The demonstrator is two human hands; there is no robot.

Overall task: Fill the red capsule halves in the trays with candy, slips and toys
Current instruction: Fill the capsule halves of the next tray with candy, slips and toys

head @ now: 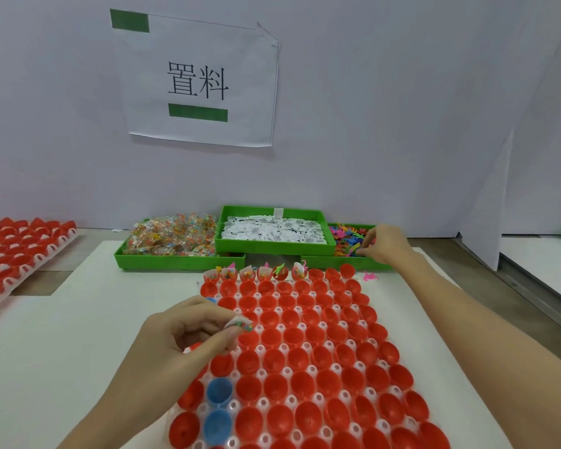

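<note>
Open white mat left of tray; green bins behind.

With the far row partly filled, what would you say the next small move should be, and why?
Probably the right hand lifts one small plastic toy out of the green toy tray its fingers are in. The left hand already pinches a candy packet with a slip, and the far row's right-end red capsule halves look empty.

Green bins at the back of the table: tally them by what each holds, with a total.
Candy bin: 1
Paper slip bin: 1
Toy bin: 1, with the right hand reaching into it
Total: 3 green bins
</note>
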